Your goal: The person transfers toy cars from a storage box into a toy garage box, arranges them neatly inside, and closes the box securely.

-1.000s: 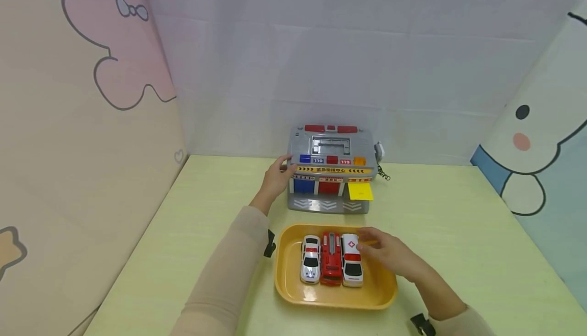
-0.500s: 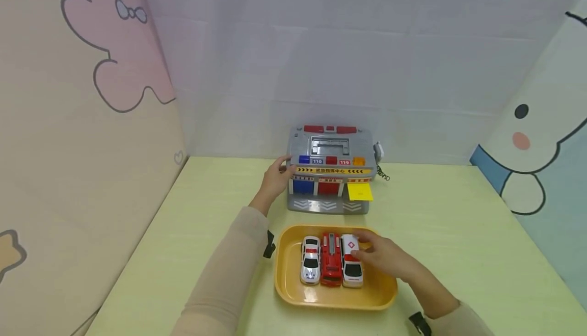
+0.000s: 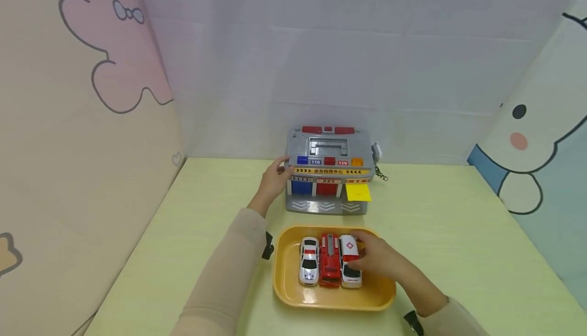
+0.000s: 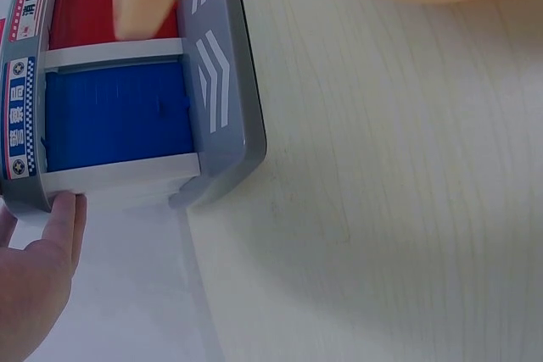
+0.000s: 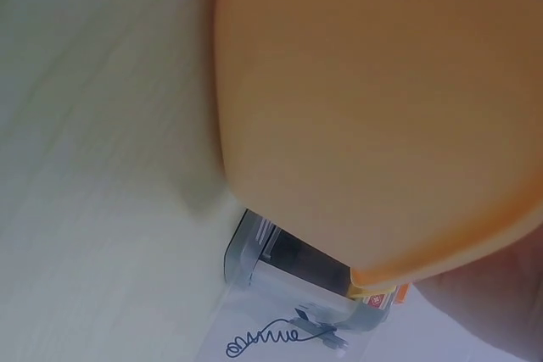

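My left hand (image 3: 272, 182) rests against the left side of a grey toy emergency station (image 3: 299, 146), its fingers fairly straight. The left wrist view shows fingertips touching the wall beside the station's blue door (image 4: 119, 116). My right hand (image 3: 379, 257) reaches into a yellow tray (image 3: 335, 307) and grips a white toy ambulance (image 3: 349, 246), thumb across its windshield and fingers near its rear. Left of the ambulance lie a red toy fire truck (image 3: 330, 262) and a silver-white toy police car (image 3: 309, 267). In the right wrist view the tray's wall (image 5: 382, 108) hides the ambulance.
On the station, a yellow door flap (image 3: 358, 192) stands raised at the right, while the red door (image 3: 326, 189) is down. A toy telephone handset (image 3: 376, 152) with a coiled cord hangs on its right side. A white sheet (image 3: 284, 71) covers the back wall behind the table.
My right hand has moved left and nearer over the ambulance, its thumb passing from the side onto the windshield. The left hand has stayed at the station.
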Available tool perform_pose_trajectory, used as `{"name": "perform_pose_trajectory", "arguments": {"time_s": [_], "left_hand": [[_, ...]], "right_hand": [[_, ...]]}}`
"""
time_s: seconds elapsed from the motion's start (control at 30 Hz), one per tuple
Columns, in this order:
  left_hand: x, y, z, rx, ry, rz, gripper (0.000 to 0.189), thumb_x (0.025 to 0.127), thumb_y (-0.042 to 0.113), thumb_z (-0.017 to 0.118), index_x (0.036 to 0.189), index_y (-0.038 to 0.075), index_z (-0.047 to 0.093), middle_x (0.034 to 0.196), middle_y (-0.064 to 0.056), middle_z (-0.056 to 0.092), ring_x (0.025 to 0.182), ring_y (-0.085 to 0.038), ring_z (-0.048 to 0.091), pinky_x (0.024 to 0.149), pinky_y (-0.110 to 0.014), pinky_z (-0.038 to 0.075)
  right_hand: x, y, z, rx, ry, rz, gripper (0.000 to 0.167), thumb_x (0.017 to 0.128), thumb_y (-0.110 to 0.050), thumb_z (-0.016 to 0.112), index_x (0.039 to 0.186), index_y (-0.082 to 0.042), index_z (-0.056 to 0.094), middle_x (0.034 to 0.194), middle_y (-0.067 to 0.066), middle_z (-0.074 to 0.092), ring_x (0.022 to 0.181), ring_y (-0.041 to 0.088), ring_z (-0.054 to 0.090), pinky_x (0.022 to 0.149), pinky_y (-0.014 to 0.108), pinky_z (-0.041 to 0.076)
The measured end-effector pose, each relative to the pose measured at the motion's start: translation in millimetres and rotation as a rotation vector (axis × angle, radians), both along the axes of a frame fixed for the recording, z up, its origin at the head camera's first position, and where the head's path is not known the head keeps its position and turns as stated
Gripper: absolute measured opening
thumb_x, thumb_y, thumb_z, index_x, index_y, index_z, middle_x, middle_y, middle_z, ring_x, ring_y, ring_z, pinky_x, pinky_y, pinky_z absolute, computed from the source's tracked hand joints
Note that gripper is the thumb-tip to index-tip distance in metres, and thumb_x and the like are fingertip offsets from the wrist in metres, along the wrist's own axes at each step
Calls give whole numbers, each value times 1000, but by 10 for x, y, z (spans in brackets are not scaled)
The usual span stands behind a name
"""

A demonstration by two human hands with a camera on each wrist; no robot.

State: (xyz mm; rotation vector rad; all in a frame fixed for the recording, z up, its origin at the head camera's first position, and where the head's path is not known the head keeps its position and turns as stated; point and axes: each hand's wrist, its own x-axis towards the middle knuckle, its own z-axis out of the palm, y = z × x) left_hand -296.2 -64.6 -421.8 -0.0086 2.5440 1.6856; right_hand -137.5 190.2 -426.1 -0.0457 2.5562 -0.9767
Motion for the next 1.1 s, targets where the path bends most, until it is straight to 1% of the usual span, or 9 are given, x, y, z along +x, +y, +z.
{"name": "perform_pose_trajectory", "arguments": {"time_s": [0.13,0.3,0.47,0.57,0.7,0.83,1.0,1.1], "left_hand": [[-8,-5,-3,2,0,-2,47,101,34,55,145,23,45,139,-16,51,126,-31,48,100,-49,44],[-11,-5,-6,4,2,-3,47,101,34,55,145,23,45,138,-16,51,126,-31,49,100,-49,43],[5,-5,-23,2,-1,-5,47,101,34,55,146,23,45,139,-15,50,127,-31,47,100,-50,43],[10,1,-29,1,2,0,47,101,34,55,145,23,45,140,-15,50,127,-31,47,101,-50,43],[6,5,-17,-4,9,3,47,101,35,55,145,23,45,141,-16,49,128,-31,47,101,-49,43],[9,1,-4,-4,13,3,47,101,34,55,145,22,45,140,-16,50,127,-31,48,100,-49,44],[13,-2,2,-1,18,0,47,101,34,55,146,22,45,138,-16,51,125,-31,49,100,-49,44],[12,-1,3,1,18,-1,47,101,34,55,146,22,45,138,-16,51,126,-31,49,100,-49,44]], "right_hand": [[-16,-17,-13,31,6,0,74,73,-14,87,136,1,49,121,13,60,107,31,59,88,49,52],[-16,-47,-15,52,13,-2,75,72,-12,87,135,2,49,121,13,60,107,30,58,88,49,52],[-1,-64,-24,52,13,-7,74,72,-10,87,134,3,49,120,13,60,105,29,58,88,48,53],[-3,-58,-26,53,12,6,74,72,-10,87,133,2,49,119,13,60,104,28,58,88,48,52],[-12,-47,-19,48,1,20,72,72,-10,87,132,2,48,113,10,61,98,25,58,87,47,53],[-9,-47,-18,34,-14,14,72,73,-8,86,132,1,46,106,9,60,92,22,58,84,44,55],[-8,-48,-15,30,-32,15,74,74,-9,85,134,1,44,107,10,60,93,23,58,84,44,55],[-9,-44,-5,39,-31,30,76,73,-11,86,134,2,43,108,10,60,93,23,58,85,45,55]]}}
